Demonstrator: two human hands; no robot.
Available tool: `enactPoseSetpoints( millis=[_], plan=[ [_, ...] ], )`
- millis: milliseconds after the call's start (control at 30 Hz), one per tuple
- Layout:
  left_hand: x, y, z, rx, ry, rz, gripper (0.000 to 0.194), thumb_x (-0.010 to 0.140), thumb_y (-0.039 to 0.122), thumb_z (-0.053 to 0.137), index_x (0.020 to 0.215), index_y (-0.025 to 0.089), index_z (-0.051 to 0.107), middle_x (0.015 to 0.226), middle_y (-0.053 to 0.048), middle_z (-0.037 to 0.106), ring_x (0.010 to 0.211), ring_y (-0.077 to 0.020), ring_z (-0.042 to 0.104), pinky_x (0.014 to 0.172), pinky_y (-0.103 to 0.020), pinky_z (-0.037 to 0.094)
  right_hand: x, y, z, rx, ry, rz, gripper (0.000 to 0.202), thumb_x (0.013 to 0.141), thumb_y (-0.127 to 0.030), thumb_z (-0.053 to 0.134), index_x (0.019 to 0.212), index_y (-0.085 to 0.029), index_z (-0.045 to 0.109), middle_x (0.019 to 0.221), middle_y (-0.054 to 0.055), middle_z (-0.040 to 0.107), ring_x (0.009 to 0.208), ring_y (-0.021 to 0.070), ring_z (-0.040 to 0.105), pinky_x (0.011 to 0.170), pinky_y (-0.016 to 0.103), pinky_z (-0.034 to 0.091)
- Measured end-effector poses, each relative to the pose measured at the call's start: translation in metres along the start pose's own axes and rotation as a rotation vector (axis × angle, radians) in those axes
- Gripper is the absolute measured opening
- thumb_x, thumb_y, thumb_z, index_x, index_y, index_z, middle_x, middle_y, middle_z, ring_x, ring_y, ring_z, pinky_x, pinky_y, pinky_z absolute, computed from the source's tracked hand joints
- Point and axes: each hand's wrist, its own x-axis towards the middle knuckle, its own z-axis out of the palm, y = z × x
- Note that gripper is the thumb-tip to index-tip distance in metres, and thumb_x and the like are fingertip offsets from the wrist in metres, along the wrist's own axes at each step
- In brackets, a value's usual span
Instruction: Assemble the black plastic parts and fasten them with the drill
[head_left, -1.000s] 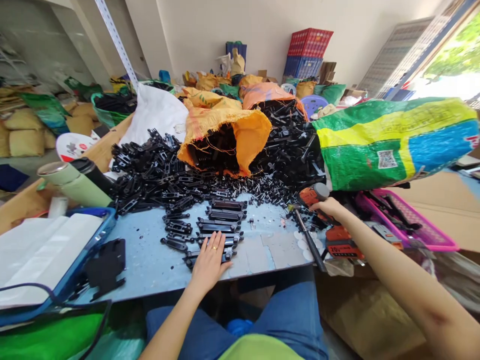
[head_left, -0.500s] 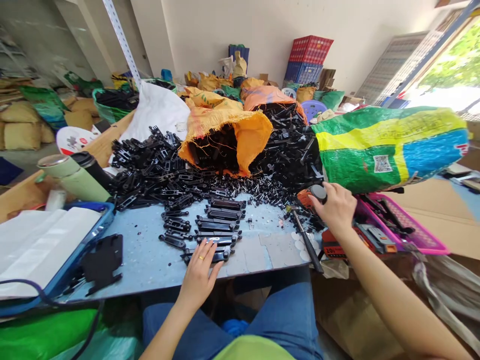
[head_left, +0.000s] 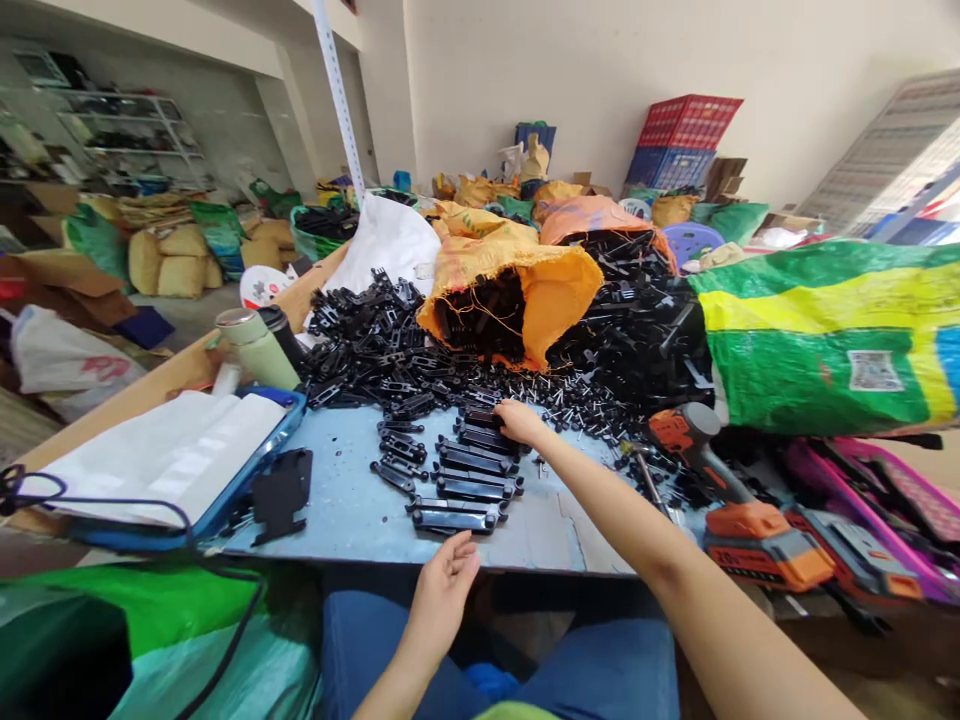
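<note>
A row of long black plastic arms (head_left: 472, 458) lies side by side across the blue tabletop. At the far end of this row, my right hand (head_left: 519, 421) has its fingers closed on the right end of a black arm; the fingertips are partly hidden. My left hand (head_left: 444, 585) is just off the table's front edge, below the nearest arm, its fingers loosely bent, thumb apart and nothing in it. An orange and grey cordless drill (head_left: 720, 480) stands on its battery to the right. Partly behind my right forearm lies a hammer (head_left: 651, 482).
Behind the row are a heap of black plastic parts (head_left: 367, 335), scattered screws (head_left: 574, 395) and an open orange sack (head_left: 555, 300). A blue tray (head_left: 289, 425) with white sheets, a green flask (head_left: 259, 350) and a black plate (head_left: 281, 495) are left. A pink basket (head_left: 862, 530) is right.
My right hand has left the drill and moved left to the far end of the row. My left hand has come off the arms toward me. The view has turned left.
</note>
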Motion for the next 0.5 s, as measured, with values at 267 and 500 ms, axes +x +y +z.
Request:
enactPoseSetpoints(
  millis=[267,500],
  plan=[
    [0.017,0.032,0.001,-0.681,0.170,-0.484,0.023,0.085,0.034,0.052,0.097,0.015,0.055,0.099,-0.014,0.062,0.097,-0.0209,0.062,0.086,-0.035,0.048,0.012,0.004,-0.025,0.273,-0.292,-0.053,0.067,0.058,-0.045,0.072,0.116,-0.016,0.055,0.105,0.007,0.062,0.090,0.0191,0.059,0.078,0.025,0.044],
    [0.033,0.033,0.024,-0.680,0.138,-0.287,0.039,0.073,0.036,0.067,0.102,0.012,0.057,0.094,-0.012,0.066,0.082,-0.0210,0.065,0.072,-0.031,0.052,-0.025,-0.014,-0.001,0.518,-0.418,-0.051,0.068,0.066,-0.061,0.059,0.114,-0.014,0.053,0.106,0.010,0.061,0.094,0.0222,0.058,0.077,0.032,0.047]
  ],
)
